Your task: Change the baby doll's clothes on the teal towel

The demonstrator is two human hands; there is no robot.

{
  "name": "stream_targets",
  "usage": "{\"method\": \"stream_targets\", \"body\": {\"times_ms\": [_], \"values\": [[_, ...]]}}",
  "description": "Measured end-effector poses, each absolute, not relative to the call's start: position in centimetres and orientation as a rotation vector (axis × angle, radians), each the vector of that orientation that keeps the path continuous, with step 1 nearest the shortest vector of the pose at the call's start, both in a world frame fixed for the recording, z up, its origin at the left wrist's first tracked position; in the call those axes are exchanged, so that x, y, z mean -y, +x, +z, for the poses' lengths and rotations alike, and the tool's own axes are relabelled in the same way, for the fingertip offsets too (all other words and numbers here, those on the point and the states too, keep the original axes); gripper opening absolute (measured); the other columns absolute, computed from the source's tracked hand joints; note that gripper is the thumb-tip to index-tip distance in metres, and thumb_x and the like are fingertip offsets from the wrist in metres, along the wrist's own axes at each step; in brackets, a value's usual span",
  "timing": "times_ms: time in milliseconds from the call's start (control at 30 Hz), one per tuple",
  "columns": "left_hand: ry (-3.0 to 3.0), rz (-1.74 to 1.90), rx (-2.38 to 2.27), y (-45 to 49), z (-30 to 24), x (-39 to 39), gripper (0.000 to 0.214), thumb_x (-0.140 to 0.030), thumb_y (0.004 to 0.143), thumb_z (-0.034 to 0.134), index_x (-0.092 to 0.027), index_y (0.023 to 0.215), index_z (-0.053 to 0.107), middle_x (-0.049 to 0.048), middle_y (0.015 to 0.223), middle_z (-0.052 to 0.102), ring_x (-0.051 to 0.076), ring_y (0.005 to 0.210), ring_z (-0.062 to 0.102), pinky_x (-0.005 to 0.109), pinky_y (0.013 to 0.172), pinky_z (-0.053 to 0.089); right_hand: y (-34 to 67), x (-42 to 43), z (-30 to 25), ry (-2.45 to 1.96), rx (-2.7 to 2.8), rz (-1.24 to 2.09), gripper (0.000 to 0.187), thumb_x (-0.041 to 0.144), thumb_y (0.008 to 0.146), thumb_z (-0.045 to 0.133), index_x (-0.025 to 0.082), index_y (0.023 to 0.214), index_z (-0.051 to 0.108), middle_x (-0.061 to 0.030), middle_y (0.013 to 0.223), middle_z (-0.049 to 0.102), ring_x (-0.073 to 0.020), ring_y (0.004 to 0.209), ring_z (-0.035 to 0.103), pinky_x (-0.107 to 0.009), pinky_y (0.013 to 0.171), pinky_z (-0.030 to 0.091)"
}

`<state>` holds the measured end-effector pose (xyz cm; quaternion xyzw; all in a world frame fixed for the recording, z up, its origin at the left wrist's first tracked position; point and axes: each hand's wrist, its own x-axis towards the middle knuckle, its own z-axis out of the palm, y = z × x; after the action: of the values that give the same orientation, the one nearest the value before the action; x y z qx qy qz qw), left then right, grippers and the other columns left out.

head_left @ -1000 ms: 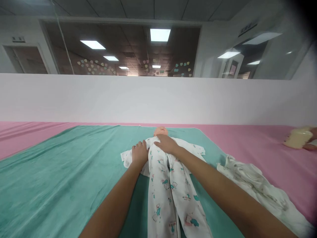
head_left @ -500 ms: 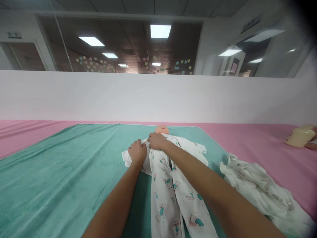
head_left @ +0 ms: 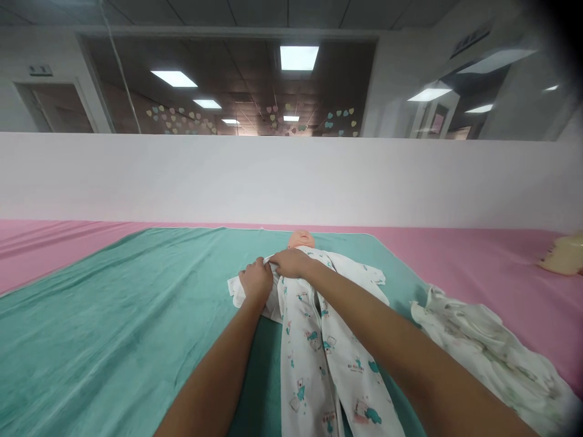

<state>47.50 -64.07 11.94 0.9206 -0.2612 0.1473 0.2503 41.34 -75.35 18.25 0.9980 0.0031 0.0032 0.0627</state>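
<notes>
Head view: the left hand (head_left: 255, 280) and right hand (head_left: 291, 263) both pinch the top edge of the printed baby trousers (head_left: 319, 358), over the doll (head_left: 301, 240) lying mid-far on the green towel (head_left: 113, 315). A crumpled white garment (head_left: 492, 358) lies right.

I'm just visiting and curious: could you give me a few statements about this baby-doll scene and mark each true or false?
1. Both hands, left hand and right hand, pinch the white printed baby romper. True.
2. The pale plastic baby doll lies on a red blanket. False: it lies on a teal towel.
3. A crumpled white cloth lies to the right. True.
4. The doll is undressed. False: it wears the romper.
</notes>
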Motion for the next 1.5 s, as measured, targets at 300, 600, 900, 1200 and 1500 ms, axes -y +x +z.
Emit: {"method": "stream_targets", "body": {"times_ms": [300, 600, 900, 1200, 1500], "values": [[2.506, 0.452, 0.753, 48.1, 11.3, 64.4, 0.028, -0.028, 0.090, 0.031, -0.019, 0.097, 0.058, 0.0091, 0.088, 0.067, 0.028, 0.091, 0.059, 0.040, 0.076, 0.035, 44.6, 74.4, 17.5, 2.971, 0.009, -0.205, 0.032, 0.028, 0.072, 0.060, 0.021, 0.103, 0.061, -0.0089, 0.104, 0.068, -0.0259, 0.095, 0.063, -0.040, 0.082, 0.045], [2.540, 0.525, 0.805, 47.9, 10.7, 64.3, 0.029, -0.023, 0.090, 0.032, -0.016, 0.104, 0.057, 0.0115, 0.098, 0.065, 0.028, 0.097, 0.056, 0.041, 0.078, 0.034, 46.3, 76.2, 17.4, 2.994, -0.070, -0.354, 0.038, 0.039, 0.068, 0.064, 0.028, 0.104, 0.062, -0.0027, 0.100, 0.068, -0.0220, 0.085, 0.065, -0.032, 0.071, 0.048], [2.464, 0.511, 0.738, 47.0, 10.9, 63.6, 0.039, -0.024, 0.093, 0.027, -0.016, 0.125, 0.048, 0.0118, 0.108, 0.064, 0.028, 0.102, 0.054, 0.040, 0.081, 0.036, 43.9, 76.9, 19.6, 3.019, -0.189, -0.319, 0.057, 0.053, 0.078, 0.053, 0.039, 0.132, 0.041, -0.0033, 0.124, 0.057, -0.0276, 0.106, 0.057, -0.038, 0.080, 0.045], [2.346, 0.275, 0.596, 47.4, 11.3, 62.8, 0.040, -0.023, 0.091, 0.031, -0.016, 0.125, 0.049, 0.0154, 0.103, 0.065, 0.030, 0.100, 0.059, 0.042, 0.082, 0.040, 41.6, 77.9, 21.7, 3.074, 0.019, -0.181, 0.036, 0.050, 0.084, 0.053, 0.034, 0.115, 0.058, -0.0030, 0.111, 0.061, -0.0215, 0.101, 0.056, -0.034, 0.083, 0.041], [2.183, 0.110, 0.481, 49.0, 10.2, 62.8, 0.040, -0.020, 0.086, 0.035, -0.021, 0.123, 0.051, 0.0141, 0.108, 0.065, 0.031, 0.100, 0.060, 0.042, 0.080, 0.042, 40.6, 78.4, 23.4, 3.075, 0.087, -0.119, 0.034, 0.047, 0.082, 0.058, 0.024, 0.107, 0.061, -0.0050, 0.106, 0.062, -0.0183, 0.098, 0.055, -0.030, 0.081, 0.038]]}}
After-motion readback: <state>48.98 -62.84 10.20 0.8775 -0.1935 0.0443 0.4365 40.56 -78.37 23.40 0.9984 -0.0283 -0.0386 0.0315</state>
